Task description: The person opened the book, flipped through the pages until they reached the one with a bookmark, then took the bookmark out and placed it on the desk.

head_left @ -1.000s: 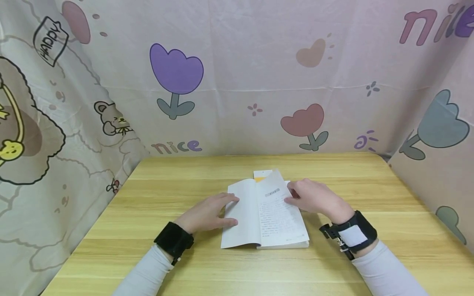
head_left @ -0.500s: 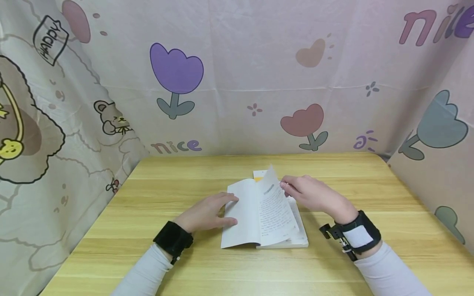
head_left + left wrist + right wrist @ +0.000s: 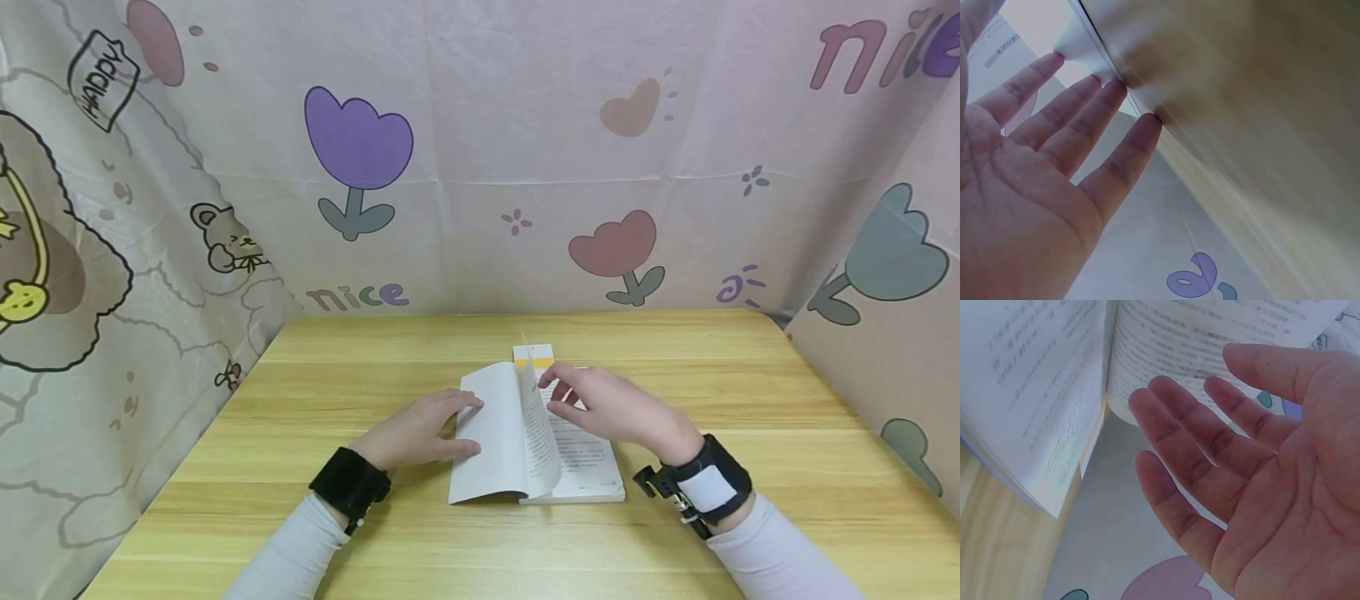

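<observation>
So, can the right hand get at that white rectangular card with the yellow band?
Probably yes: the right hand holds nothing and hovers near the white rectangular card, whose far end sticks out, largely uncovered, past the open white paper book.

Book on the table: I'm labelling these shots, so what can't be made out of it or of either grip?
Outside of the cover: head view, hidden beneath the open book.
Upper part of the right-hand page: head view, partly hidden by the right grip.
Wording of the print: head view, too small; right wrist view, blurred.
Thumb tip of the left grip: left wrist view, cut off by the top edge.
</observation>
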### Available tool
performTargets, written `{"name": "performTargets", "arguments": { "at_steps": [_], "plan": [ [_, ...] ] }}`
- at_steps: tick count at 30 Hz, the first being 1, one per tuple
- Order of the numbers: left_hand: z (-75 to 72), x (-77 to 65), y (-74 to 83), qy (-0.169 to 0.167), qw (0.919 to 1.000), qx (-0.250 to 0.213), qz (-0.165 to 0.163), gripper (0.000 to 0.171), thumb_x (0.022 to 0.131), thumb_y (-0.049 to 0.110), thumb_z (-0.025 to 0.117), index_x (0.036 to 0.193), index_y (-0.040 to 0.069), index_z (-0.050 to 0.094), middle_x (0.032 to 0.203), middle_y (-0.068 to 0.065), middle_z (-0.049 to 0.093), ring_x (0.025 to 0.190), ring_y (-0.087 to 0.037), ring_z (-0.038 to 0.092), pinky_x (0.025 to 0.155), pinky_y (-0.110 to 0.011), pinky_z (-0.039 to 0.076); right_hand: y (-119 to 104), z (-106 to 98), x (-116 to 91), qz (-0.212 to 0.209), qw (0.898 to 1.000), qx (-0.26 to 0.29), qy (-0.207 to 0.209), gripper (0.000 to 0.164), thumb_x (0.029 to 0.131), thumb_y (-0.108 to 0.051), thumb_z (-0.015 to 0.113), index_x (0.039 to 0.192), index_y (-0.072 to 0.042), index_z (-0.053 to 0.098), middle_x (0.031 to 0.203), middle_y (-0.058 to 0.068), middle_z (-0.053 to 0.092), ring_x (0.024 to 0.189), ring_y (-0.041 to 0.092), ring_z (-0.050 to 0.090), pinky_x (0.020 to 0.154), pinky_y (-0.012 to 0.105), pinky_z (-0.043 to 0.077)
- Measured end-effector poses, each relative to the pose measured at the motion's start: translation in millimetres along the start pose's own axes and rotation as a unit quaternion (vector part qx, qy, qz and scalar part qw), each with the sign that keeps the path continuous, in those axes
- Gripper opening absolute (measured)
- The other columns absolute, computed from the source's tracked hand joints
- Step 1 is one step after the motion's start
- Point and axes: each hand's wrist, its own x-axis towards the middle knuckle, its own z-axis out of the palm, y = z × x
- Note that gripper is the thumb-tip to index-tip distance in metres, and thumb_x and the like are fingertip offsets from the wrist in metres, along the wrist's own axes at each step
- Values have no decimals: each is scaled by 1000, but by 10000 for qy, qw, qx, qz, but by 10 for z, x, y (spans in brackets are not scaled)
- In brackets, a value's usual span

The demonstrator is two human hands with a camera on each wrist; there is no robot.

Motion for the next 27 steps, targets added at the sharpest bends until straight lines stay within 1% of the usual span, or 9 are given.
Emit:
{"name": "performTargets", "arguments": {
  "at_steps": [3, 9, 18, 22, 27],
  "plan": [
    [-4, 1, -5, 4, 10000, -33, 27, 69, 85, 56, 63, 137, 13, 52, 136, -1, 51, 122, -16, 46, 102, -36, 38, -17, 44, 9, -5, 10000, 13, -52, 28, 92, -22, 64, 117, -12, 58, 90, -9, 64, 78, 2, 59, 65, 22, 50],
    [-16, -2, -12, 76, 9998, -183, 69, 67, 85, 54, 65, 135, 11, 53, 130, -2, 54, 115, -16, 50, 98, -35, 42, -62, 115, 28, 80, 9998, 109, -140, 29, 91, -27, 67, 116, -16, 58, 92, -10, 63, 79, 2, 58, 66, 22, 50],
    [-25, 3, -28, 81, 9998, -147, -68, 67, 84, 55, 65, 134, 12, 54, 131, -2, 54, 116, -16, 49, 99, -35, 40, -113, 180, 50, 94, 9993, 243, -278, 27, 92, -30, 66, 115, -19, 58, 96, -11, 61, 85, 2, 57, 69, 23, 50],
    [-27, 9, -53, 131, 9997, -197, -34, 63, 84, 52, 67, 132, 11, 56, 127, -3, 56, 113, -18, 51, 98, -35, 41, -130, 201, 53, 62, 9989, 298, -357, 26, 92, -30, 66, 114, -20, 58, 100, -9, 62, 88, 2, 57, 72, 23, 50],
    [-57, 2, -71, 211, 9995, -242, 2, 59, 84, 49, 69, 128, 11, 59, 123, -3, 58, 111, -19, 52, 97, -34, 42, -117, 249, 59, -18, 9980, 460, -434, 27, 92, -30, 66, 114, -18, 57, 107, -6, 61, 91, 3, 58, 78, 27, 52]
  ]
}}
